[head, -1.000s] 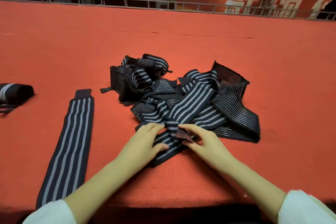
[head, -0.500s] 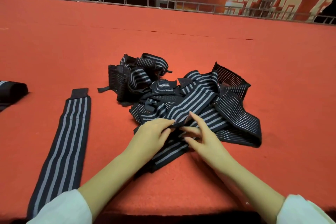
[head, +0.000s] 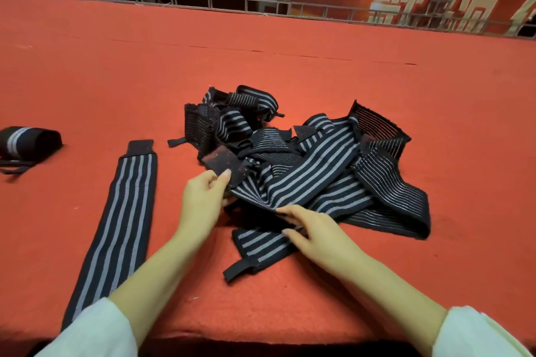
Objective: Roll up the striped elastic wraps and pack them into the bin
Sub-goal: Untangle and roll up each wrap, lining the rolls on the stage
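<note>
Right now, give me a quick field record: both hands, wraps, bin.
left hand: pinches dark end tab of a black grey-striped elastic wrap, partly raised over the pile
right hand: fingertips at that wrap's near edge; grip unclear
pile of tangled black striped wraps: centre, on red felt surface
flat black grey-striped wrap: laid out straight, left of pile, apart
rolled black striped wrap: far left
bin: not in view

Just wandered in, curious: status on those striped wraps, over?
Left hand pinches striped wrap by its dark tab, right hand grips its edge. Tangled pile around it. Aside: rolled wrap, flat wrap.
</note>
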`<action>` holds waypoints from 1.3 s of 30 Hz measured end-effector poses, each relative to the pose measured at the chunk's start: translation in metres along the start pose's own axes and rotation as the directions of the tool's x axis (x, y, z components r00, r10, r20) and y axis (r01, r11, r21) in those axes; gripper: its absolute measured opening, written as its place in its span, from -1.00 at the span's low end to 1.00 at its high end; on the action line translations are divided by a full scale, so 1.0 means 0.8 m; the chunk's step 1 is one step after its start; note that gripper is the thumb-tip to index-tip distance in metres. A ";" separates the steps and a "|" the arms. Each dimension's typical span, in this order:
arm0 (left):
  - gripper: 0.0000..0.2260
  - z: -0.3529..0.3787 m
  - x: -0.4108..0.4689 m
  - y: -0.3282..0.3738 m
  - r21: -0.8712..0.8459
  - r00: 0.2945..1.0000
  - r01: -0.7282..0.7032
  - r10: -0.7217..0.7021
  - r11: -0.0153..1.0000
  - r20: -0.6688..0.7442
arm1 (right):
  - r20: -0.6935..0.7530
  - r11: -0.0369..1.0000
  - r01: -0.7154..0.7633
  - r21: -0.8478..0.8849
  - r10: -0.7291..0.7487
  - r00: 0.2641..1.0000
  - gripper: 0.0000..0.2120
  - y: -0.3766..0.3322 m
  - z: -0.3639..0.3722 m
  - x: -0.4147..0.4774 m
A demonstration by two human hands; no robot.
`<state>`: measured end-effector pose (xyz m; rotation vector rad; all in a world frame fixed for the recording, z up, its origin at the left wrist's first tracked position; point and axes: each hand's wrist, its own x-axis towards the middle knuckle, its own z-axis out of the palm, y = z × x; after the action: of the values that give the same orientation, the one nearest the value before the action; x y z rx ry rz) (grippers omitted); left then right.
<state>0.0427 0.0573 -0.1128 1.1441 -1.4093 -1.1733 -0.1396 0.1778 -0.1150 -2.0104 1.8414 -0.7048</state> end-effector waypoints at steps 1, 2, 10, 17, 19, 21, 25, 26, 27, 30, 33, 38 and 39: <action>-0.47 -0.002 -0.001 -0.002 0.007 1.000 -0.009 0.009 1.000 0.000 | 0.011 0.998 -0.009 -0.054 0.010 1.000 -0.62 -0.001 0.001 0.002; -0.51 -0.005 -0.003 -0.001 -0.009 1.000 -0.014 0.014 1.000 -0.009 | 0.005 0.994 -0.031 -0.102 0.032 0.999 -0.58 -0.001 -0.001 0.005; -0.86 -0.064 0.019 0.056 -0.098 0.970 -0.191 0.172 0.977 -0.175 | -0.179 0.965 -0.262 0.001 0.258 0.949 -0.28 0.037 -0.059 0.035; -0.84 -0.103 0.007 0.087 -0.098 0.951 -0.245 0.219 0.965 -0.220 | -0.287 0.994 -0.066 0.081 0.087 0.954 -0.54 0.000 -0.052 0.053; -0.86 -0.090 -0.001 0.089 -0.123 0.962 -0.231 0.207 0.965 -0.178 | -0.258 0.964 0.098 0.247 -0.032 0.966 -0.52 -0.041 -0.046 0.055; -0.88 -0.070 -0.011 0.096 -0.153 0.968 -0.230 0.209 0.961 -0.140 | -0.199 0.911 0.184 0.370 -0.116 0.973 -0.42 -0.077 -0.039 0.059; -0.93 -0.026 -0.033 0.121 -0.214 0.964 -0.266 0.263 0.940 -0.042 | -0.208 0.878 0.279 0.388 -0.212 0.955 -0.25 -0.105 -0.029 0.076; -0.95 -0.019 -0.036 0.128 -0.208 0.957 -0.285 0.291 0.936 -0.003 | -0.244 0.869 0.286 0.403 -0.200 0.949 -0.27 -0.107 -0.033 0.079; -0.91 -0.014 -0.038 0.134 -0.162 0.942 -0.324 0.334 0.932 0.039 | -0.297 0.850 0.299 0.434 -0.179 0.938 -0.35 -0.108 -0.038 0.081; -0.76 -0.009 -0.033 0.143 0.041 0.892 -0.441 0.433 0.897 0.132 | -0.439 0.794 0.324 0.515 -0.081 0.895 -0.71 -0.112 -0.063 0.084; -0.69 -0.013 -0.022 0.155 0.128 0.874 -0.486 0.480 0.864 0.081 | -0.469 0.825 0.310 0.473 -0.063 0.881 -0.81 -0.120 -0.090 0.085; -0.80 -0.024 -0.024 0.216 0.086 0.831 -0.554 0.545 0.828 0.113 | -0.472 0.809 0.381 0.448 -0.148 0.869 -0.85 -0.163 -0.133 0.074; -0.85 -0.027 -0.029 0.232 0.076 0.808 -0.587 0.577 0.806 0.118 | -0.481 0.801 0.391 0.455 -0.148 0.864 -0.87 -0.172 -0.144 0.071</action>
<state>0.0511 0.0975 0.0708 0.6439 -1.7485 -0.7117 -0.0871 0.1479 0.0635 -1.8344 1.3037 -1.6601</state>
